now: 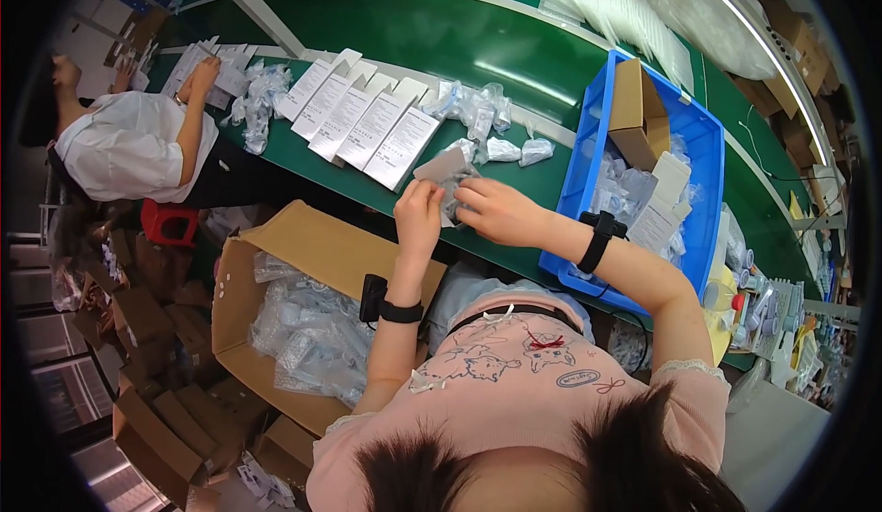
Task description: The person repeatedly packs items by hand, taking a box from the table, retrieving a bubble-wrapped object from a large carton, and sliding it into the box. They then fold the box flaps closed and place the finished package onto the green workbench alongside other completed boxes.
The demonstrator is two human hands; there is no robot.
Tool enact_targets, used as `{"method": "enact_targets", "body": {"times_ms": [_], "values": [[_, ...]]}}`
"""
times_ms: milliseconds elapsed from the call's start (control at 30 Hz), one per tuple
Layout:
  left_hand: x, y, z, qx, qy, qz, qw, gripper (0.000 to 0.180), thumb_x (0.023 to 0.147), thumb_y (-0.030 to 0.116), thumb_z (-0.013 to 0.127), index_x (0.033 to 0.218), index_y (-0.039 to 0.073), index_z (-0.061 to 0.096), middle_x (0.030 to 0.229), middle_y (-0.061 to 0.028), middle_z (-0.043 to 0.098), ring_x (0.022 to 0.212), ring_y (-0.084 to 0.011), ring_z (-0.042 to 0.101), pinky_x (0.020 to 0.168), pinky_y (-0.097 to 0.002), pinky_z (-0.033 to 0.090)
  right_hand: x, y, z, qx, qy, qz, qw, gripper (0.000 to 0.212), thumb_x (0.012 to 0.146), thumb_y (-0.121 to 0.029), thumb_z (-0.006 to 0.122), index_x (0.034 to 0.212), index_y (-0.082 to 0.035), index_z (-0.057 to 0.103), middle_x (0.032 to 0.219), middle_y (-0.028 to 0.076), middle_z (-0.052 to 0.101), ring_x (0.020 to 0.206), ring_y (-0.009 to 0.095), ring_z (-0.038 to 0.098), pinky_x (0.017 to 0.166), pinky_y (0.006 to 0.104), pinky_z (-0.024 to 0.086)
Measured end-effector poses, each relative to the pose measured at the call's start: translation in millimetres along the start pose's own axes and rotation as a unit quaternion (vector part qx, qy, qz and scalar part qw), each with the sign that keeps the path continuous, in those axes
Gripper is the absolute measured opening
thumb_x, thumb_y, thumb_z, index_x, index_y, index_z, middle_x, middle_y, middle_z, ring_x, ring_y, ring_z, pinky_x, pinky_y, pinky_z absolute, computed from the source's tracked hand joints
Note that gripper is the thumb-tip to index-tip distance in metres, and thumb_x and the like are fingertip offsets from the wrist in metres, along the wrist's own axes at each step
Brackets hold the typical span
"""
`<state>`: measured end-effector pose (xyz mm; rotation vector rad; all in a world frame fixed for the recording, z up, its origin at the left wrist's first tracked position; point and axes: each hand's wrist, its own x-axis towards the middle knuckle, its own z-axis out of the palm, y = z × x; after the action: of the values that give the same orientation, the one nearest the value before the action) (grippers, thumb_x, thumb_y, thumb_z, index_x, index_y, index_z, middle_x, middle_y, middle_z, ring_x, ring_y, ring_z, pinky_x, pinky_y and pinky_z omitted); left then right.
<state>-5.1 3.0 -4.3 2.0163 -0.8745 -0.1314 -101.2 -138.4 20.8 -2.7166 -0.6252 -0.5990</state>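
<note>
Carton [340, 250]: bubble-wrapped items [308, 337]. Blue bin [703, 172]: bagged pieces [614, 186], brown box [632, 117]. Left hand [419, 216], right hand [501, 212]: grip clamped on plastic bag [450, 182].

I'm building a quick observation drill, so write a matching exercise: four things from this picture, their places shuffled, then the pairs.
1. Left hand
2. White cartons
3. Blue bin
4. Red stool

A. On the floor side, near the co-worker in white
B. Beside the right hand, at a clear plastic packet
C. On the person's right, with a brown box in it
D. In a slanting row on the green table

Pairs: 1-B, 2-D, 3-C, 4-A
</note>
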Motion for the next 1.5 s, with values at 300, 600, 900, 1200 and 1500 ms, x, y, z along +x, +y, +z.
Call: {"method": "enact_targets", "body": {"times_ms": [300, 600, 900, 1200, 1500], "values": [[4.5, -0.1, 7.6, -0.026, 0.004, 0.007, 1.0, 0.008, 0.076, 0.004, 0.058, 0.075, -0.001, 0.053, 0.074, -0.014, 0.05, 0.062, -0.0319, 0.051, 0.054, -0.0363, 0.04, -13.3, -9.1, -4.7, -0.023, -0.097, 0.095, 0.99, 0.027, 0.066, -0.013, 0.064, 0.09, -0.005, 0.054, 0.098, 0.01, 0.052, 0.1, 0.026, 0.048, 0.089, 0.0383, 0.039], [6.9, 17.8, 3.7, -0.057, -0.017, 0.005, 0.998, 0.009, 0.074, 0.003, 0.06, 0.073, -0.003, 0.053, 0.072, -0.0112, 0.049, 0.056, -0.0246, 0.047, 0.051, -0.0308, 0.036, -31.9, 5.3, -33.0, 0.171, 0.017, 0.367, 0.914, 0.063, 0.067, -0.016, 0.069, 0.12, -0.001, 0.039, 0.117, 0.016, 0.045, 0.111, 0.032, 0.042, 0.097, 0.0369, 0.032], [20.0, 78.5, -40.2, -0.149, -0.053, 0.002, 0.987, 0.008, 0.075, 0.002, 0.06, 0.074, -0.003, 0.054, 0.074, -0.0094, 0.051, 0.058, -0.0176, 0.049, 0.049, -0.0256, 0.037, -23.5, 1.7, -61.6, 0.322, -0.037, 0.316, 0.892, 0.095, 0.057, -0.021, 0.078, 0.131, 0.003, 0.023, 0.13, 0.021, 0.033, 0.119, 0.031, 0.037, 0.098, 0.0341, 0.03], [32.0, 108.4, -57.3, -0.566, 0.073, -0.099, 0.815, 0.021, 0.079, 0.003, 0.055, 0.099, 0.003, 0.048, 0.099, -0.0062, 0.052, 0.086, -0.0139, 0.052, 0.073, -0.0226, 0.043, 14.7, 2.0, -123.7, 0.337, 0.104, 0.313, 0.882, 0.087, 0.054, -0.018, 0.076, 0.126, -0.003, 0.031, 0.119, 0.011, 0.045, 0.111, 0.023, 0.045, 0.095, 0.0335, 0.033], [13.9, 77.8, -0.7, -0.493, -0.101, -0.084, 0.86, 0.031, 0.079, 0.005, 0.055, 0.108, 0.002, 0.045, 0.109, -0.0095, 0.049, 0.106, -0.0181, 0.046, 0.086, -0.0316, 0.04, 116.0, 1.5, -171.9, 0.526, 0.407, 0.253, 0.703, 0.067, 0.059, -0.019, 0.066, 0.117, 0.004, 0.041, 0.105, 0.01, 0.054, 0.1, 0.022, 0.051, 0.089, 0.0308, 0.037]]}}
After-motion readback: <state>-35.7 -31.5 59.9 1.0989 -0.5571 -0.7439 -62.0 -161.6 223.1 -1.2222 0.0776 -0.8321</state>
